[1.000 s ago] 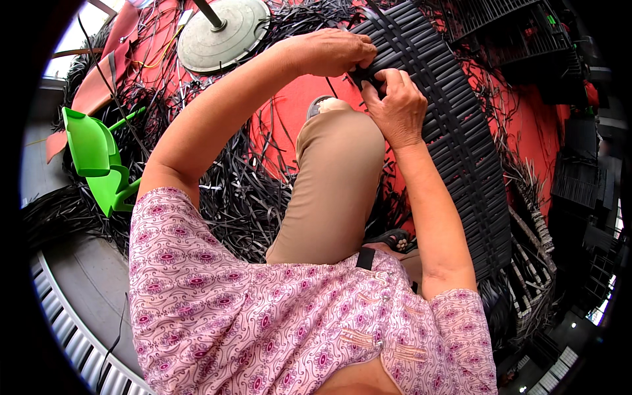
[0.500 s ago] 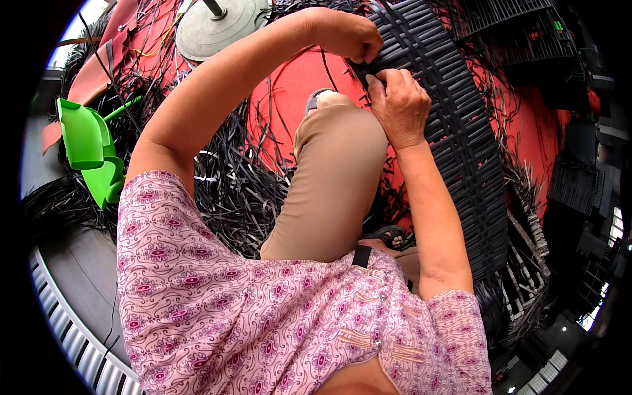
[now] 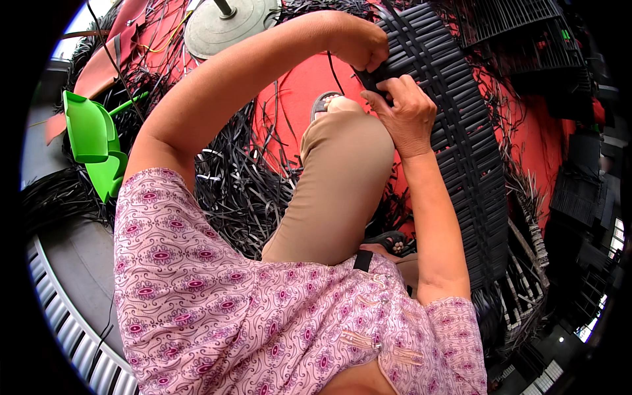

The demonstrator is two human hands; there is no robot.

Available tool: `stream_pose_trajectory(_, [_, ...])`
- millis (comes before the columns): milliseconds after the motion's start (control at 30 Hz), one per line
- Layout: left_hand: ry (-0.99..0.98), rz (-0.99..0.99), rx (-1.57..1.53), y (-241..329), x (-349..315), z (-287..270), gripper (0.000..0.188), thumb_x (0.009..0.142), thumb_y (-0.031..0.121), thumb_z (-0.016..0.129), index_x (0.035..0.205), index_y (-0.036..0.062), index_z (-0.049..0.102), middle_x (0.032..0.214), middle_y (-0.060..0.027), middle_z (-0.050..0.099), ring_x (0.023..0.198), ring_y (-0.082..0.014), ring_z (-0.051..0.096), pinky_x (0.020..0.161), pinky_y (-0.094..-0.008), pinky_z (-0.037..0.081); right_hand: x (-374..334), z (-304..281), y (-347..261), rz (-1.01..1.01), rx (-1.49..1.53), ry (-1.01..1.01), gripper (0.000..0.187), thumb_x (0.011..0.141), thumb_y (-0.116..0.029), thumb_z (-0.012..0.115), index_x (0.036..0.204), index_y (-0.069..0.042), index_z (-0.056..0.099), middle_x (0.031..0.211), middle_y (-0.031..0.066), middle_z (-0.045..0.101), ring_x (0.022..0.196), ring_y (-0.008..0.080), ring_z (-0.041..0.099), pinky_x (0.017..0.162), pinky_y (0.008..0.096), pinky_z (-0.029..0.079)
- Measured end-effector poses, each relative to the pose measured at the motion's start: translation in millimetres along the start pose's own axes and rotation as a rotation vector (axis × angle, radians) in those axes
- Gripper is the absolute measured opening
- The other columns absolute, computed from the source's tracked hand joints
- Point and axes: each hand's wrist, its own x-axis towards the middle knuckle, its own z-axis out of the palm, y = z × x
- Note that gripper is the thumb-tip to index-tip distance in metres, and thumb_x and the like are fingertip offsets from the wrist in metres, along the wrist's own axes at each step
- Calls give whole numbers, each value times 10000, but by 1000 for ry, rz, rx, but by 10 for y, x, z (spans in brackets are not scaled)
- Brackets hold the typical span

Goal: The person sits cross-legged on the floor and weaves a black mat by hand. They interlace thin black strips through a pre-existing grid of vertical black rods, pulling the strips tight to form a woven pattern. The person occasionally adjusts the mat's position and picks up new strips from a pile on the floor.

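The left hand (image 3: 363,43) makes a closed fist, contents hidden, at the left edge of the black woven panel (image 3: 455,122); the right hand (image 3: 409,117) bends its fingers beside it, grip unclear. Black strips (image 3: 247,197) lie farther left.

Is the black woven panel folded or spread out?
Spread out: the woven panel runs long past the right hand, no fold showing.

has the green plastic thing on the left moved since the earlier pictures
No. The green plastic thing keeps about the same place against the round grey base, left and nearer; only the whole view shifts slightly.
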Motion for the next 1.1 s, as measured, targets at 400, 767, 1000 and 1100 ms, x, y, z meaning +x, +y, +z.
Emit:
stream_pose_trajectory(400, [1034, -504, -1015, -931, -625, 730, 287, 956, 332, 725, 1041, 58, 721, 784, 84, 584, 651, -28, 492, 601, -207, 410, 7, 32, -1, -52, -60, 11, 225, 769, -204, 823, 820, -117, 623, 796, 58, 564, 732, 280, 621, 654, 412, 506])
stream_pose_trajectory(767, [1185, -236, -901, -539, -253, 861, 247, 846, 250, 839, 888, 28, 738, 786, 24, 658, 734, -54, 572, 671, -232, 475, 14, 27, 3, -36, -31, 0, 213, 771, -194, 818, 851, -104, 641, 815, 59, 589, 736, 285, 634, 669, 411, 517])
stream_pose_trajectory(1000, [1150, -592, -1052, -350, -386, 859, 207, 861, 216, 828, 824, 55, 704, 753, 43, 641, 731, -38, 543, 687, -208, 434, 12, 39, 12, 1, -23, 4, 211, 768, -192, 816, 859, -100, 650, 821, 62, 604, 759, 287, 651, 680, 401, 531])
stream_pose_trajectory(1100, [1191, -526, -551, -344, -349, 711, 182, 842, 161, 802, 957, 49, 718, 919, -48, 696, 835, -156, 628, 775, -300, 496, 20, 15, -53, 44, -73, 25, 390, 748, -247, 842, 1053, -98, 651, 949, 78, 596, 802, 284, 663, 709, 398, 546])
